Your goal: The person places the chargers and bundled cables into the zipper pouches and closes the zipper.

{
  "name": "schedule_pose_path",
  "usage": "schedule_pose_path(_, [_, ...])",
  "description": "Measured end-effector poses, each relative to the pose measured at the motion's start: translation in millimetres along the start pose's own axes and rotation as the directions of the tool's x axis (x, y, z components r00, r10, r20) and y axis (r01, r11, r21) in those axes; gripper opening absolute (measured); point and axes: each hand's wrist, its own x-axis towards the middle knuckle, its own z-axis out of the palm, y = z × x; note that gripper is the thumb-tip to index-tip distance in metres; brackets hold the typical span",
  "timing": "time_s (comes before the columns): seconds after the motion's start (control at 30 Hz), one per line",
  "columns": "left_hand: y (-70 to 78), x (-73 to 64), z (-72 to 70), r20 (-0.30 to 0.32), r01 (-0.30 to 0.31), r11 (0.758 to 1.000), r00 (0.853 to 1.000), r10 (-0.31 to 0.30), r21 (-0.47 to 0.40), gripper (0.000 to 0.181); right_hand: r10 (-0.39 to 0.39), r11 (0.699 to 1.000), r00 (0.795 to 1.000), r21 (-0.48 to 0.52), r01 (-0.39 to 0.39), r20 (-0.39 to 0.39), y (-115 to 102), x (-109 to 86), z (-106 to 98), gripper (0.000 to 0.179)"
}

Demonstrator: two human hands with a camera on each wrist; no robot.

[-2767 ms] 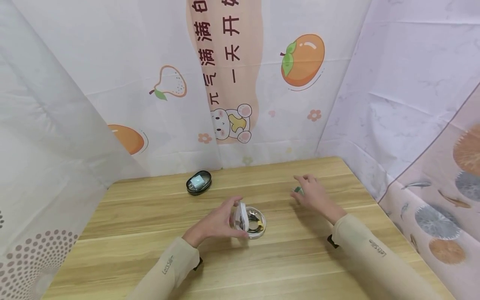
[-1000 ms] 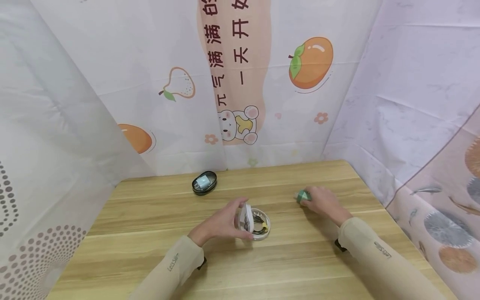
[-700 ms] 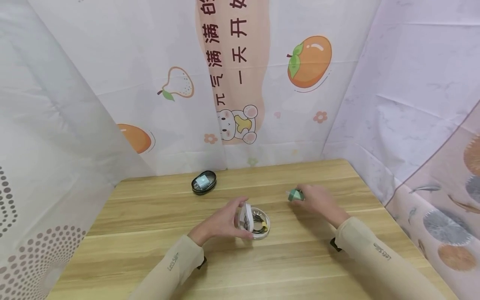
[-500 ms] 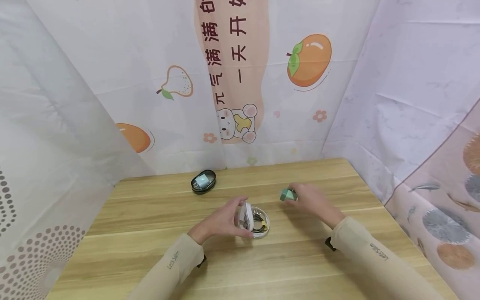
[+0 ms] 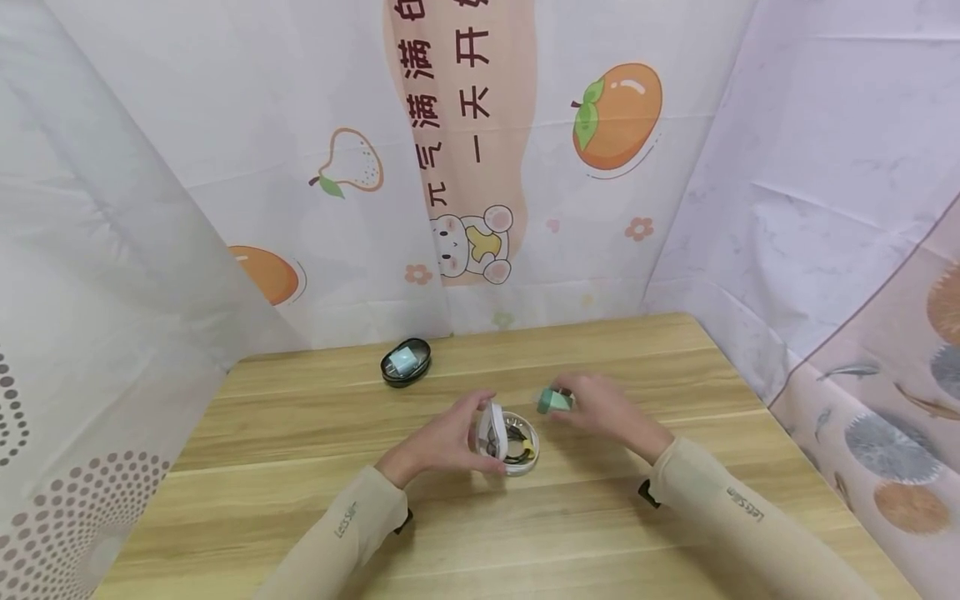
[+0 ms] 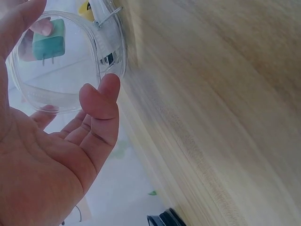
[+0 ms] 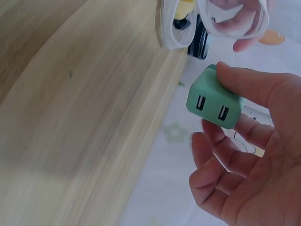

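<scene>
A small clear case with a white rim lies on the wooden table with its lid tilted up. My left hand holds that lid between thumb and fingers. Inside the base sits a coiled dark cable with a yellow tie. Just right of the case, my right hand pinches a green USB charger above the table. Two USB ports face the right wrist camera. Through the clear lid, the left wrist view shows the charger's two metal prongs pointing down.
Further back on the left, a black-rimmed clear case holds a light blue charger. Printed cloth hangs along the table's back edge and rises at both sides. Wood surface extends around the hands.
My right hand, at first spread over the green charger, has gripped it and carried it left to near the case. My left hand has kept hold of the raised lid.
</scene>
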Motion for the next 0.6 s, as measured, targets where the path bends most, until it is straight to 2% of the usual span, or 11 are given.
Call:
schedule_pose_path(0.27, [0.1, 1.4, -0.2, -0.005, -0.01, 1.0, 1.0, 0.01, 0.006, 0.118, -0.022, 0.997, 0.998, 0.07, 0.019, 0.054, -12.0, -0.4, 4.0, 0.032])
schedule_pose_path(0.37, [0.5, 1.7, -0.1, -0.005, -0.014, 1.0, 1.0, 0.014, 0.009, 0.118, -0.024, 0.991, 0.996, 0.133, 0.012, 0.089, -14.9, -0.5, 6.4, 0.032])
schedule_pose_path(0.6, [1.9, 1.5, 1.5, -0.013, -0.017, 0.999, 1.0, 0.017, 0.038, 0.115, -0.052, 0.934, 0.974, 0.357, -0.03, 0.218, -18.3, 3.4, 18.5, 0.039])
